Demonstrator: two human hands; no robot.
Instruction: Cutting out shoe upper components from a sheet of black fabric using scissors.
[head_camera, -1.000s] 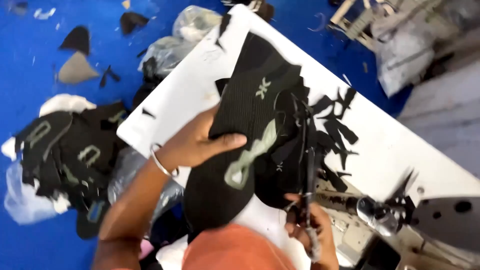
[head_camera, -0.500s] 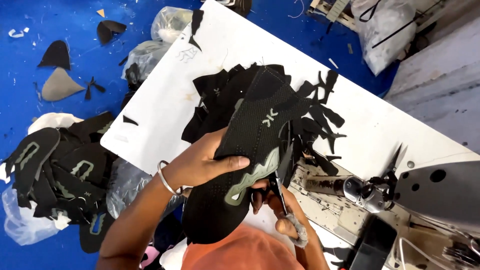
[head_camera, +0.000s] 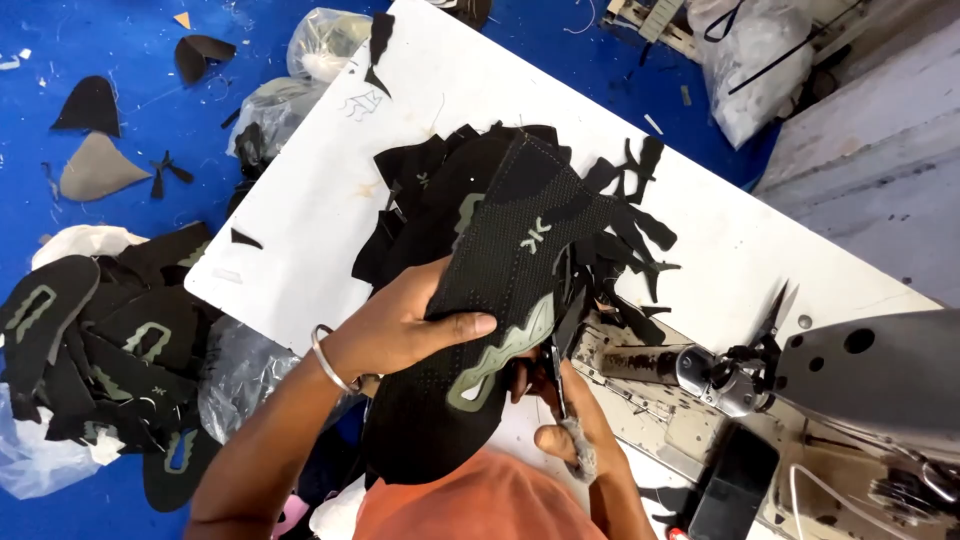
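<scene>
Black knit shoe upper (head_camera: 500, 300) gripped by left hand (head_camera: 405, 325); right hand (head_camera: 570, 420) clenched round scissors (head_camera: 555, 375) at its edge.

Bare forearms, thin silver bangle (head_camera: 330, 360) on left wrist, orange garment (head_camera: 480, 505) below

We look down on a bright blue floor (head_camera: 130, 40) littered with dark fabric offcuts (head_camera: 92, 105) and a tan scrap (head_camera: 95, 168). A white worktable (head_camera: 330, 190) runs diagonally across the view, with a sewing machine (head_camera: 860, 370) mounted at its right end. Clear plastic bags (head_camera: 320, 45) lie on the floor beside the table's far edge. At the upper right, a grey concrete surface (head_camera: 880, 150) meets the blue. The light is even and bright.
</scene>
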